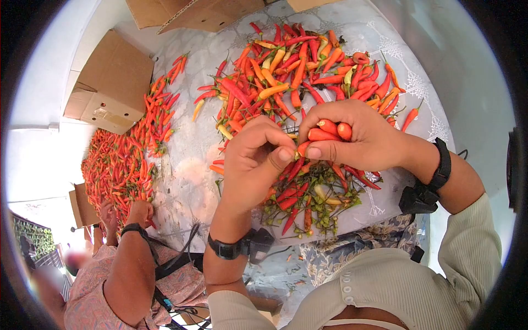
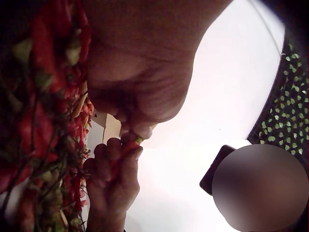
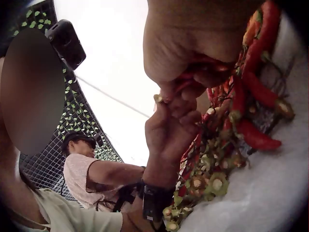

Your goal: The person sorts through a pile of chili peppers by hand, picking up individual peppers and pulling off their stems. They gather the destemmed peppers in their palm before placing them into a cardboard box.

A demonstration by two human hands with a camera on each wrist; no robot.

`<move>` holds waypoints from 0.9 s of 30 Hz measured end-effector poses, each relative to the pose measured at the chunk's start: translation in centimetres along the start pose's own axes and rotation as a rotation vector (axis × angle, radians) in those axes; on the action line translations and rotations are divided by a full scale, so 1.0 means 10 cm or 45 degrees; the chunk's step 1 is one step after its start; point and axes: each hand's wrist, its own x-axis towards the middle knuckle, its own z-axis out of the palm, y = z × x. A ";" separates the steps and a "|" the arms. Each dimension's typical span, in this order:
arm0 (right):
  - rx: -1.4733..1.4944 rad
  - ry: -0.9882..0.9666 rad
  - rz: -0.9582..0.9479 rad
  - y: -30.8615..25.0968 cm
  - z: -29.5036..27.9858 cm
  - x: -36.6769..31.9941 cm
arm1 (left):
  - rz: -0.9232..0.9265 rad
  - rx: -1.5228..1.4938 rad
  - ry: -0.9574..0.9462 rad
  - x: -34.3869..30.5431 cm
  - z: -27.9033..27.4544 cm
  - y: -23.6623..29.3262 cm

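My right hand (image 1: 363, 137) grips several red chili peppers (image 1: 344, 131) in its curled fingers, their smooth tips facing up. One of these peppers pokes out between thumb and index finger toward my left hand (image 1: 247, 162). There the left thumb and index finger pinch its pale green stem end, also visible in the right wrist view as a pale stem end (image 3: 158, 98). Just below both hands lies a heap of green stems (image 1: 330, 220) mixed with red peppers. Beyond them spreads a loose pile of red, orange and yellow chili peppers (image 1: 275, 71).
A patterned cloth (image 1: 190, 165) covers the table. At left, another person's hands (image 1: 140, 212) work at a large heap of red chilies (image 1: 118, 170). Cardboard boxes (image 1: 113, 77) stand along the far left side. Wrist straps with cameras (image 1: 242, 246) sit on both my forearms.
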 end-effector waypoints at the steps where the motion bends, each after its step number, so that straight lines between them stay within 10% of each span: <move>1: -0.006 0.007 -0.003 0.00 0.00 0.00 | 0.016 -0.067 0.019 -0.01 -0.01 -0.03; 14: -0.098 0.145 0.078 0.07 -0.03 0.05 | 0.200 -0.617 0.073 -0.07 -0.18 0.17; 20: 0.089 0.208 0.146 0.09 -0.02 0.06 | 0.123 -0.447 -0.989 -0.06 -0.04 0.27; 23: 0.082 0.223 0.163 0.08 -0.01 0.07 | 0.087 -0.279 -0.789 -0.05 -0.09 0.23; 27: -0.088 0.193 0.077 0.09 -0.02 0.06 | -0.290 -0.103 0.228 -0.07 -0.14 0.21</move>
